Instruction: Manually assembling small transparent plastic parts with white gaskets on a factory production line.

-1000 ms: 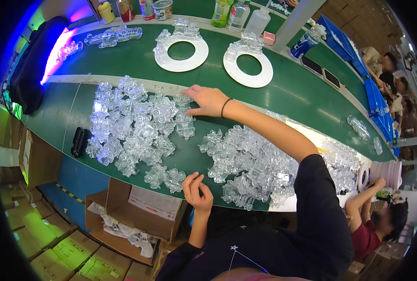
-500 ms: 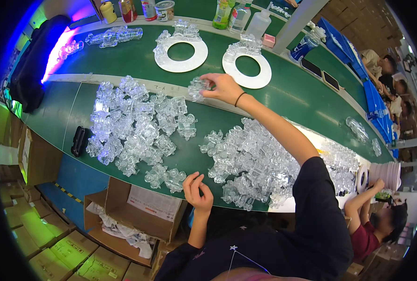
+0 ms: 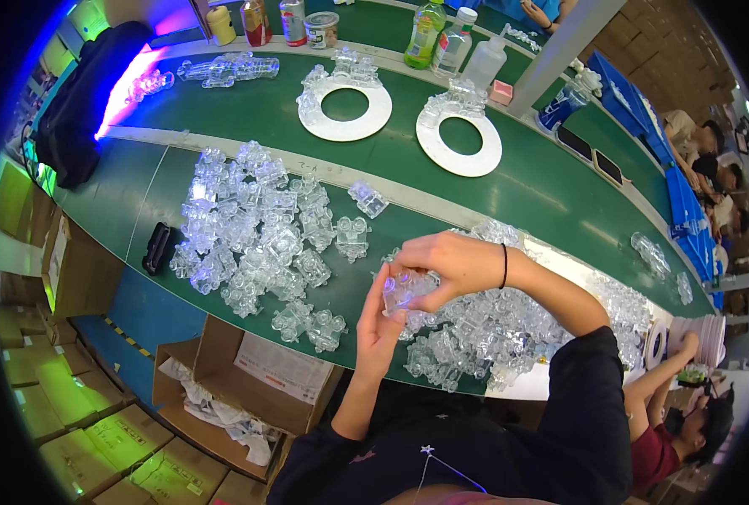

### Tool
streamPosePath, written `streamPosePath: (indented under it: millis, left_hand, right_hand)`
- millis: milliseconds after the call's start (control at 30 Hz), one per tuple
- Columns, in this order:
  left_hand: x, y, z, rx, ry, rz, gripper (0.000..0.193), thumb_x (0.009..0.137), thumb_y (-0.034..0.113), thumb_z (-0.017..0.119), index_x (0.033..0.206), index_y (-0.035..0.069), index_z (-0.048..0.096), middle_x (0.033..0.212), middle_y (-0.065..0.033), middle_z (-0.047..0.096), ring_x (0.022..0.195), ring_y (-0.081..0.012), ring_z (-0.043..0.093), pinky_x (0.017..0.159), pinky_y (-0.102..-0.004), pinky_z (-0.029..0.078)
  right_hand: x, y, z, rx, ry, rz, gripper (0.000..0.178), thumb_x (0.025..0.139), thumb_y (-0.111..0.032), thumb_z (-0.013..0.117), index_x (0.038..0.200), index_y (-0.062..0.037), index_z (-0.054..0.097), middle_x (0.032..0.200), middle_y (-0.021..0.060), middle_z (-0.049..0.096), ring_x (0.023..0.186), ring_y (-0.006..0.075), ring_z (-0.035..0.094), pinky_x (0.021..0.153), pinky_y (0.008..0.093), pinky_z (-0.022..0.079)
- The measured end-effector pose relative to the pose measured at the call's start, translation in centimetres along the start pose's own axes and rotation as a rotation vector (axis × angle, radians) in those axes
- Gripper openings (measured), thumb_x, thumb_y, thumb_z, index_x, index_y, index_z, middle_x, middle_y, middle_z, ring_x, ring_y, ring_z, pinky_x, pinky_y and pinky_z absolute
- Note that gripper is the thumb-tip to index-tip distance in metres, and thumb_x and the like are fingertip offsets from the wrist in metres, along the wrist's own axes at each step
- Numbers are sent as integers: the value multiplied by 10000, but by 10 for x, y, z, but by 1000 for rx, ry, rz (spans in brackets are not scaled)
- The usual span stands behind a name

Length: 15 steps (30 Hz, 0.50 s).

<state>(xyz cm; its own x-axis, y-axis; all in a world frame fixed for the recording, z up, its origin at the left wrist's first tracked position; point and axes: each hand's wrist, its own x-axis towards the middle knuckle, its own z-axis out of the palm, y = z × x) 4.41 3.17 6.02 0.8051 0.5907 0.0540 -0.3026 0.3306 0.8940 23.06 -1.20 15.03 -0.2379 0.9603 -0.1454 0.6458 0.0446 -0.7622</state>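
Observation:
Between my hands, over the near table edge, is a clear plastic part [image 3: 404, 290] with knobs, tinted bluish-purple. My left hand [image 3: 378, 326] grips it from the left, while the fingers of my right hand [image 3: 454, 265] close on its other side. To the left spreads a heap of similar clear parts [image 3: 252, 223]. Another pile [image 3: 501, 332] lies under and beyond my right wrist, partly hidden by it. A single clear part [image 3: 367, 199] sits apart by the pale strip, above the left heap.
Two white rings [image 3: 359, 130] carrying clear parts lie on the green table [image 3: 543, 189]. Bottles [image 3: 426, 34] and a jar [image 3: 321, 32] stand along the back. At the left are a glowing black-covered lamp box [image 3: 79, 109] and a black object [image 3: 157, 249]. A co-worker [image 3: 686, 438] sits at right.
My right hand has come back from the far strip, leaving a clear part there. It now meets my left hand, formerly empty, around another clear part. The view has shifted slightly.

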Motion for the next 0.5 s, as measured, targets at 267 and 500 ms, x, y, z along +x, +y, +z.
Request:
streamPosePath:
  millis: [267, 500]
  left_hand:
    - [10, -13, 16, 202, 431, 335, 538, 792, -45, 632, 1265, 1, 381, 1288, -179, 390, 1220, -285, 398, 956, -411, 420]
    - [22, -39, 15, 493, 408, 651, 646, 729, -72, 685, 1259, 26, 329, 1287, -270, 360, 1204, -383, 405, 916, -420, 456]
  right_hand:
    - [-9, -2, 36, 557, 417, 309, 385, 835, -286, 645, 1066, 12, 567, 802, 84, 640, 761, 166, 627, 695, 286, 507]
    - [-10, -16, 39, 890, 678, 364, 355, 814, -114, 663, 1136, 6, 575, 912, 65, 651, 826, 97, 614, 745, 222, 493]
